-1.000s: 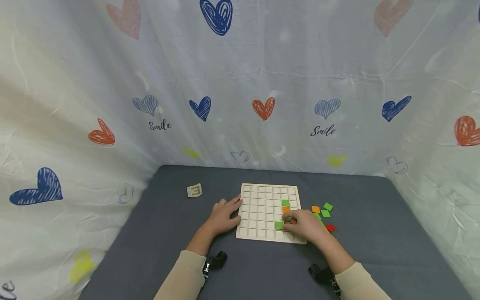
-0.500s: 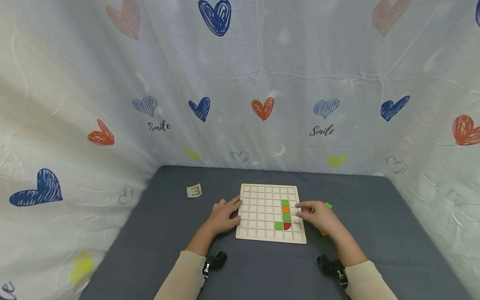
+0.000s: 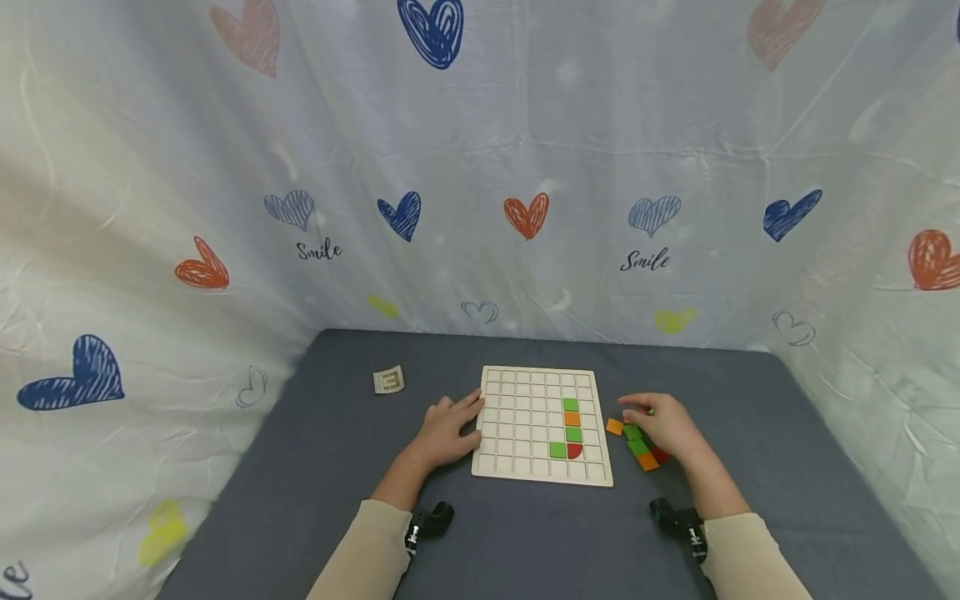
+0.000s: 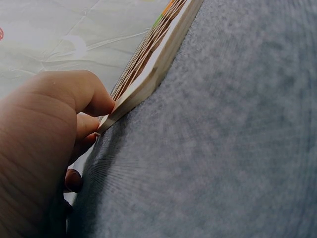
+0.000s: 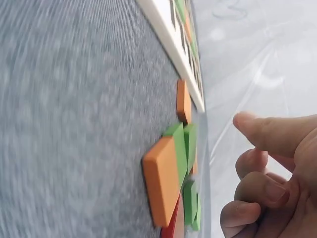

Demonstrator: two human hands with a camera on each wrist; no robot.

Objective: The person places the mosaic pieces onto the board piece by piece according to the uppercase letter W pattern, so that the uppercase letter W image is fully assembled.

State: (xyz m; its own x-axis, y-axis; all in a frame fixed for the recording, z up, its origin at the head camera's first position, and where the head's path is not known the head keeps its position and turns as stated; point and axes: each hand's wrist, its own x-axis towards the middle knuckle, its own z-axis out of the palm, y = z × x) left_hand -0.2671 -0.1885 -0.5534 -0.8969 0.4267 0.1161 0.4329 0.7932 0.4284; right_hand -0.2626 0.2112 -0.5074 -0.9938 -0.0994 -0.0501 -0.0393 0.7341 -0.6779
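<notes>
Tiles [image 3: 636, 442] lay loose on the grey worktop [image 3: 337, 467], just right of the wooden grid board [image 3: 517, 412]: small flat squares, orange, green and one red, partly overlapping. Right hand [image 3: 663, 425] hovered over this cluster, fingers loosely curled; whether its grip held a tile could not be told. Board carried green, orange, green tiles down one column, then green and a red quarter-round piece in the row below. Left hand [image 3: 444, 429] rested at the board's left edge, fingers relaxed against the rim.
</notes>
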